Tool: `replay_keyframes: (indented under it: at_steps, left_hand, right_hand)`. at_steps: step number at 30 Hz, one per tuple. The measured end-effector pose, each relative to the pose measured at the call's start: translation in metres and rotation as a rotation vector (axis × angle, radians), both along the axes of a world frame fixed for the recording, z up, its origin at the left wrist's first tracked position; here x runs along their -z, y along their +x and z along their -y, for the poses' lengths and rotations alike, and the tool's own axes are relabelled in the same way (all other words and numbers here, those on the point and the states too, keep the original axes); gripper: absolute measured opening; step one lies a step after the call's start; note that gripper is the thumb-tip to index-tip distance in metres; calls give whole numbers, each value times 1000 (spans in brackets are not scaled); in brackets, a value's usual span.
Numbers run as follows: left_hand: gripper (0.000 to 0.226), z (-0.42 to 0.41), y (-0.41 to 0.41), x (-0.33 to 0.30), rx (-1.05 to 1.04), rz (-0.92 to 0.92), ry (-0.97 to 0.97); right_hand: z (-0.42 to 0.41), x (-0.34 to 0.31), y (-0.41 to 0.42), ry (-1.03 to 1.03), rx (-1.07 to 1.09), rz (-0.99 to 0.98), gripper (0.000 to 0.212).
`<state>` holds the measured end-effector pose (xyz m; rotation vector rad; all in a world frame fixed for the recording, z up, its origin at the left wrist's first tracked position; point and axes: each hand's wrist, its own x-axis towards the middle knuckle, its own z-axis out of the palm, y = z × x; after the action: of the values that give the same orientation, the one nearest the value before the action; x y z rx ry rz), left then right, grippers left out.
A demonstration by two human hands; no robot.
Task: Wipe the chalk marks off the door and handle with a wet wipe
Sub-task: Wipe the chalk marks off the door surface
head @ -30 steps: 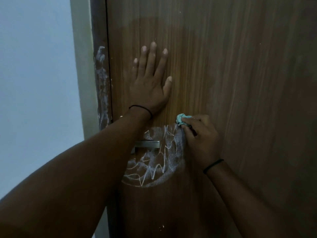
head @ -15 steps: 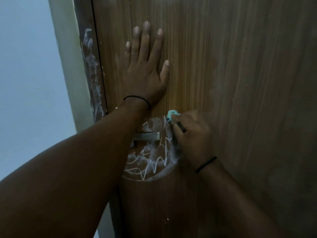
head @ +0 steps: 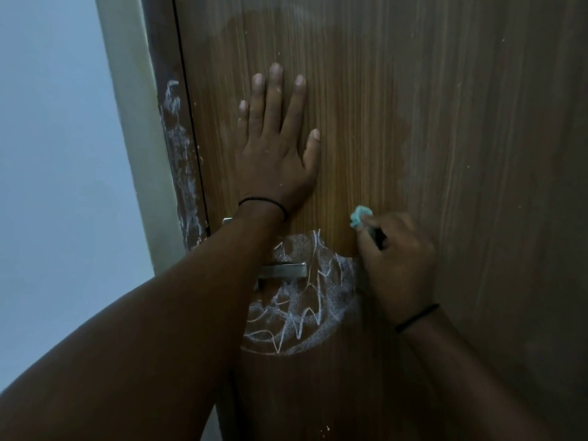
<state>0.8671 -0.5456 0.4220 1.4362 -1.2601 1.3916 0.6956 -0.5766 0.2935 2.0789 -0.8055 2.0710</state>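
Note:
A brown wooden door (head: 445,122) fills the view. White chalk marks (head: 305,307) form a scribbled round patch around the metal handle (head: 286,270), which my left forearm partly hides. My left hand (head: 276,154) presses flat on the door above the handle, fingers straight. My right hand (head: 397,259) grips a crumpled pale green wet wipe (head: 360,216) against the door at the patch's upper right edge. A darker damp area spreads over the wood above both hands.
The door frame (head: 178,160) at the left carries more white chalk smears. Beyond it lies a pale wall (head: 57,154). A few white specks dot the door near the bottom.
My right hand with the wipe has slid right and slightly up along the top edge of the chalk patch. My left hand has stayed flat on the door.

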Motion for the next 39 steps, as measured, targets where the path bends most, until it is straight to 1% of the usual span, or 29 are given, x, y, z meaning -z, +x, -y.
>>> replay_keyframes:
  at_steps: [1, 2, 5, 6, 7, 10, 11, 12, 15, 16, 17, 20, 21, 22, 26, 27, 29, 31, 32, 34, 36, 39]
  left_hand:
    - [62, 1, 0, 0, 12, 1, 0]
    - [61, 1, 0, 0, 26, 1, 1]
    - [58, -2, 1, 0, 41, -8, 0]
    - [57, -2, 0, 0, 41, -12, 7]
    - [57, -3, 0, 0, 40, -14, 13]
    - [56, -1, -1, 0, 31, 3, 2]
    - [56, -2, 0, -1, 34, 3, 4]
    - [56, -2, 1, -1, 39, -1, 8]
    - [57, -3, 1, 1, 30, -13, 19]
    - [57, -4, 0, 0, 33, -15, 29]
    - [57, -4, 0, 0, 36, -15, 35]
    - [57, -2, 0, 0, 25, 2, 8]
    - [57, -1, 0, 0, 36, 2, 8]
    - [57, -2, 1, -1, 50, -2, 10]
    - [57, -4, 1, 0, 43, -18, 22]
    - [57, -4, 0, 0, 42, -18, 29]
    - [57, -4, -2, 1, 28, -11, 25]
    - [57, -4, -1, -1, 30, -15, 19]
    - [57, -4, -1, -1, 40, -20, 16]
    - [57, -6, -1, 0, 47, -26, 11]
    - [58, -6, -3, 1, 51, -30, 23]
    - [58, -4, -3, 1, 34, -9, 16]
  right_hand:
    - [-1, -9, 6, 5, -2, 2, 9]
    - [-6, -15, 16, -1, -31, -43, 10]
    - [-18, -2, 36, -44, -155, -326, 12]
    - [-18, 4, 33, -42, -165, -367, 14]
    - [-16, 9, 25, -27, -158, -347, 15]
    - [-5, 2, 12, -38, -83, -120, 16]
    - [-4, -3, 13, -53, -80, -98, 14]
    - [-7, -7, 18, -63, -93, -128, 12]
    - [-14, 4, 22, -39, -137, -350, 11]
    - [-13, 11, 14, -20, -129, -375, 12]
    - [-11, 16, 4, 6, -114, -351, 13]
    - [-1, 13, -11, 63, -16, -116, 7]
    - [-1, 9, -9, 76, 14, -74, 5]
    - [-4, 7, -4, 85, 19, -75, 5]
    - [-12, 27, -4, 68, -76, -292, 3]
    - [-9, 31, -11, 73, -60, -298, 4]
    - [-3, 30, -19, 99, 4, -196, 4]
    - [-4, 22, -14, 110, 15, -104, 5]
    - [-7, 19, -8, 102, -6, -117, 5]
    - [-12, 19, 1, 78, -64, -220, 4]
    - [-10, 20, -5, 81, -80, -282, 4]
    - [-3, 7, -12, 61, -9, -178, 6]
